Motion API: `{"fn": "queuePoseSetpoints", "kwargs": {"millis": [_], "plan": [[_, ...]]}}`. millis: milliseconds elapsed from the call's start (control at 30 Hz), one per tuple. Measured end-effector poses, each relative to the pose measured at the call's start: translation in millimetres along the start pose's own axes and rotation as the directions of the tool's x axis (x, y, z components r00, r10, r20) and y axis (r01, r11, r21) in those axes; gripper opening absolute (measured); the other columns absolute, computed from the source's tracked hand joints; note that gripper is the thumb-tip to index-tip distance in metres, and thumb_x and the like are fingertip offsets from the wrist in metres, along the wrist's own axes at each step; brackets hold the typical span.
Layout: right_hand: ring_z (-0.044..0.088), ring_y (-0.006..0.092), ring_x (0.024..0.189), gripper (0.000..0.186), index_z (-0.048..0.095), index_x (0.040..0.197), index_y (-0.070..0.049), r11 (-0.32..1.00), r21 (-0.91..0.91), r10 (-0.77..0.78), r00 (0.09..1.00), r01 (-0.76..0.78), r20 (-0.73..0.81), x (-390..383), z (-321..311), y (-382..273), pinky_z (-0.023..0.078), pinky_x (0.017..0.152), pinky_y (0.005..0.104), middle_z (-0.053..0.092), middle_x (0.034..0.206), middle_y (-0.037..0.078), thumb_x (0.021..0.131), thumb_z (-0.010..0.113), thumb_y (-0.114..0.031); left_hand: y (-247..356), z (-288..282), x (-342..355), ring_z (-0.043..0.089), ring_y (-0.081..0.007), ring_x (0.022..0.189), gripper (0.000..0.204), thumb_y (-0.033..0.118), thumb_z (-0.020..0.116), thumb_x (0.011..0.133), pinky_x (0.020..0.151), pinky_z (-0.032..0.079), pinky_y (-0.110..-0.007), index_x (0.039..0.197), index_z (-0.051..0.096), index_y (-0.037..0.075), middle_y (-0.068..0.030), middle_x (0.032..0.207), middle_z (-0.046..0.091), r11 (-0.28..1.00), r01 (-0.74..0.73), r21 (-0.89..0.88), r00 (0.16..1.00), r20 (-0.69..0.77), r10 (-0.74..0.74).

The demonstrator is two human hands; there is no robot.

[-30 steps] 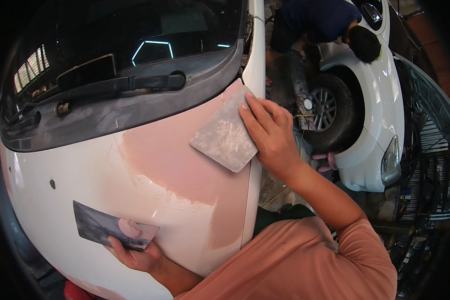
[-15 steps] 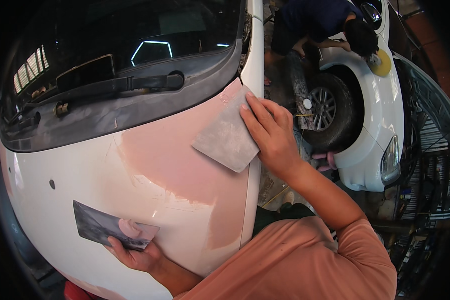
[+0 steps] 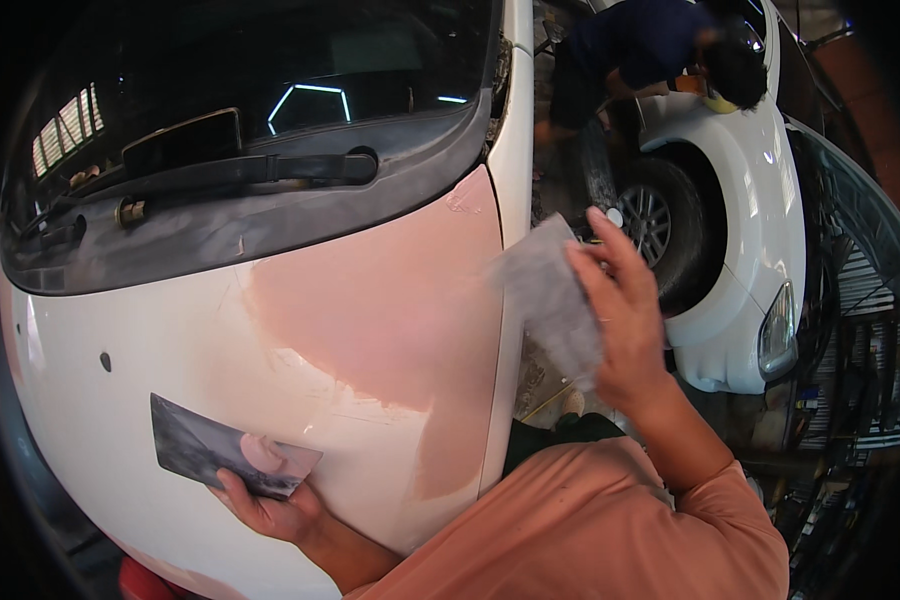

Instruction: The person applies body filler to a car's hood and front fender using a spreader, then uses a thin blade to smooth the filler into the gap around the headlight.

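Note:
A white car hood [image 3: 200,330] with a broad patch of pink body filler [image 3: 370,310] lies before me, the patch reaching the corner by the windshield. My right hand [image 3: 625,310] is closed on a flat grey filler spreader [image 3: 550,295], held in the air just beyond the hood's right edge; both are blurred by motion. Low over the hood, my left hand [image 3: 275,512] grips a dark rectangular plate [image 3: 195,440] by its near end. On that plate sits a lump of pink filler [image 3: 262,453], close to my thumb.
The windshield [image 3: 270,80] and a black wiper arm [image 3: 270,172] border the hood's far side. To the right stands another white car [image 3: 760,220] with its front wheel [image 3: 650,220] showing. A co-worker [image 3: 635,45] bends over its fender. A red object [image 3: 145,580] shows at the lower left.
My right hand has lifted the spreader off the filler patch and moved right, past the hood edge. My left hand and plate have hardly moved. The co-worker has shifted slightly.

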State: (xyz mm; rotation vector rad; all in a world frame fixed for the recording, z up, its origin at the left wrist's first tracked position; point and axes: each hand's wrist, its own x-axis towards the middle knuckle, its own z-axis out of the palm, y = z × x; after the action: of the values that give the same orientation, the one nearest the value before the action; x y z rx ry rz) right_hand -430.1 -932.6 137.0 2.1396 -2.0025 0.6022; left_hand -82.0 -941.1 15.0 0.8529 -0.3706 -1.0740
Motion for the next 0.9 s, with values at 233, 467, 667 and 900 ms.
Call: {"fn": "queuePoseSetpoints", "kwargs": {"millis": [233,467,667,900], "plan": [[0.056,0.0335,0.105,0.063,0.06,0.136,-0.008,0.992,-0.128,-0.008,1.0,0.007,-0.006,3,1,30,0.046,0.091,0.04,0.056,0.126,0.015,0.074,0.067,0.001,-2,2,0,0.054,-0.0265,0.127,0.05,0.029,0.051,0.105,0.108,0.044,-0.047,0.147,0.041,0.004,-0.0124,0.142,0.053,1.0,0.006,-0.03,0.999,0.048,-0.004],[0.052,0.0264,0.11,0.057,0.06,0.138,-0.016,0.957,-0.228,-0.19,0.981,0.177,-0.033,30,53,20,0.04,0.095,0.0425,0.056,0.128,0.006,0.082,0.06,-0.003,0,-3,1,0.053,-0.0273,0.128,0.051,0.03,0.05,0.105,0.108,0.043,-0.048,0.147,0.04,0.003,-0.0121,0.142,0.052,0.998,0.042,-0.042,0.994,0.106,-0.037],[0.051,0.0248,0.11,0.056,0.061,0.136,-0.017,0.945,-0.286,-0.17,0.985,0.157,-0.023,34,64,25,0.039,0.093,0.0421,0.056,0.128,0.001,0.082,0.061,-0.006,1,0,0,0.053,-0.0273,0.128,0.052,0.031,0.051,0.105,0.108,0.043,-0.048,0.147,0.041,0.004,-0.0116,0.142,0.053,0.999,0.024,-0.03,0.995,0.098,-0.021],[0.05,0.0245,0.111,0.055,0.063,0.134,-0.019,0.937,-0.264,-0.211,0.972,0.231,0.1,15,54,21,0.039,0.093,0.0413,0.056,0.129,0.0,0.081,0.062,-0.005,-1,-3,0,0.053,-0.0271,0.128,0.052,0.032,0.051,0.105,0.108,0.043,-0.048,0.147,0.041,0.004,-0.0116,0.143,0.052,0.999,0.032,-0.029,0.996,0.09,-0.029]]}}
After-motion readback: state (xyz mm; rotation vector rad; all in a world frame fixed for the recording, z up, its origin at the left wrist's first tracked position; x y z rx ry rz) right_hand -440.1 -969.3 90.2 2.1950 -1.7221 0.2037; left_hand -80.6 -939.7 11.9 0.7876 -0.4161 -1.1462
